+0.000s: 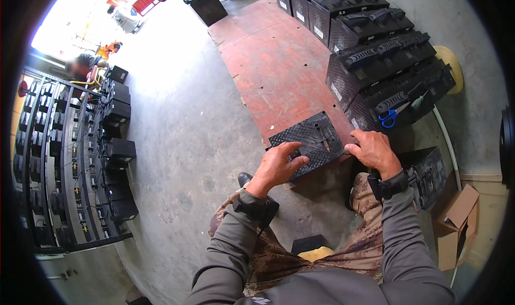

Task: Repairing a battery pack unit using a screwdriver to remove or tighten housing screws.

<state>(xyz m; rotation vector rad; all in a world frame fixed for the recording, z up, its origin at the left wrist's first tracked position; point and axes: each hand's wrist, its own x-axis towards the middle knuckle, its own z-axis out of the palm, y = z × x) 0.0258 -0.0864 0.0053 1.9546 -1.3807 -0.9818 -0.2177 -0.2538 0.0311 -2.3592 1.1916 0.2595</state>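
Note:
A black panel (pixel 307 154) with a textured, chequered surface lies at the near end of a red board. On it rest a small dark tool (pixel 317 128) and a slim piece with a brownish tip (pixel 326 144). My left hand (pixel 278 167) is over the panel's near left corner, thumb and forefinger apart, with nothing visible between them. Beside the right edge, my right hand (pixel 374 150) has its fingers bent and its thumb apart from the forefinger. Whether either hand touches the panel I cannot tell.
Black cases with handles (pixel 375 58) line the right side of the red board (pixel 268 53); blue-handled scissors (pixel 387 118) sit on the nearest. A cardboard box (pixel 456 227) and another black case (pixel 426 179) stand at right. Racks of black units (pixel 75 160) fill the left, a person (pixel 88 64) beyond.

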